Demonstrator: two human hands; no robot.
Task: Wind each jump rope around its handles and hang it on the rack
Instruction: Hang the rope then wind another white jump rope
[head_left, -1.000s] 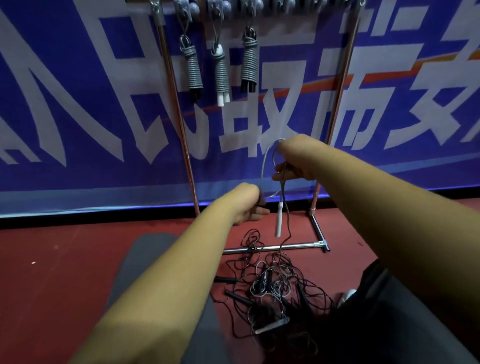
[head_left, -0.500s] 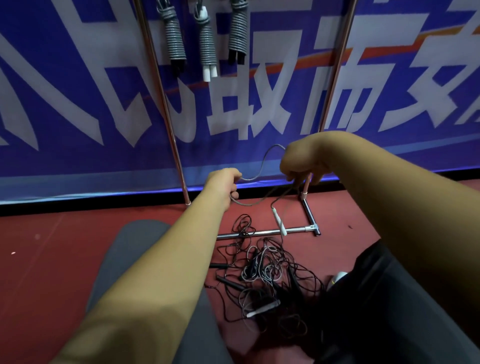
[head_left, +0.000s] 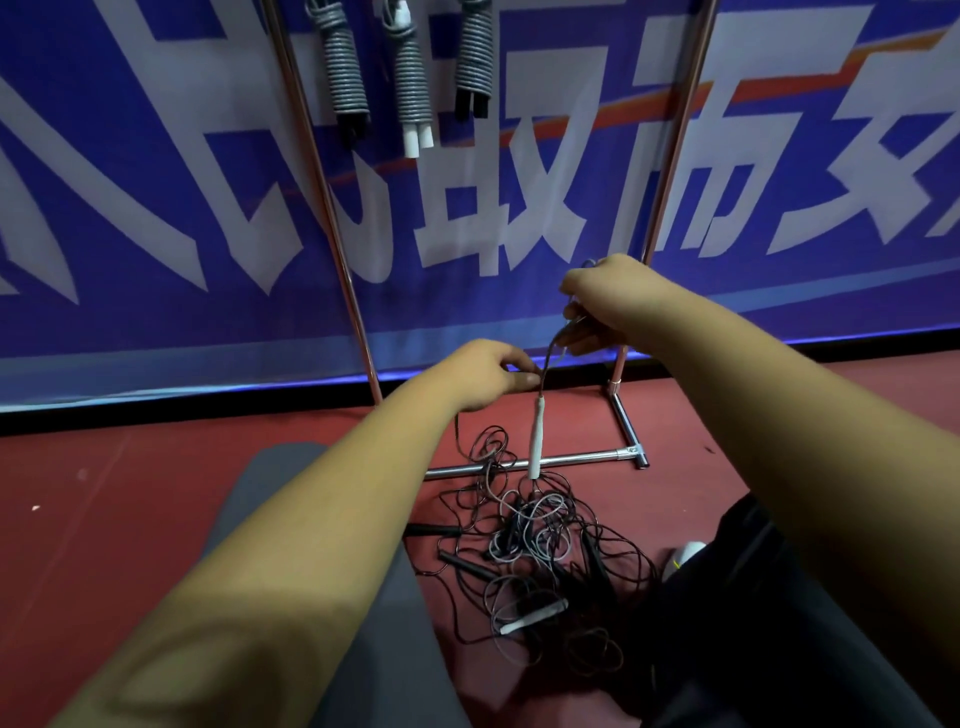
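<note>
Both hands pinch one grey jump-rope cord above the tangle on the red floor

The left hand (head_left: 488, 371) has thumb and fingertips closed on the cord (head_left: 548, 358), and the right hand (head_left: 602, 306), higher and nearer the banner (head_left: 156, 208), is curled shut around the same cord; a white handle (head_left: 536, 436) hangs straight down from it, its tip just above the rack's front base bar (head_left: 571, 460). The tangled pile of ropes (head_left: 540, 551) lies between the person's knees, with a second white handle (head_left: 535, 616) in it, hemmed by the grey trouser leg (head_left: 291, 483) and the dark one (head_left: 753, 597). Three wound ropes (head_left: 410, 67) hang at the top edge between the rack's uprights (head_left: 332, 218), leaving free space on the right side of the rack
</note>
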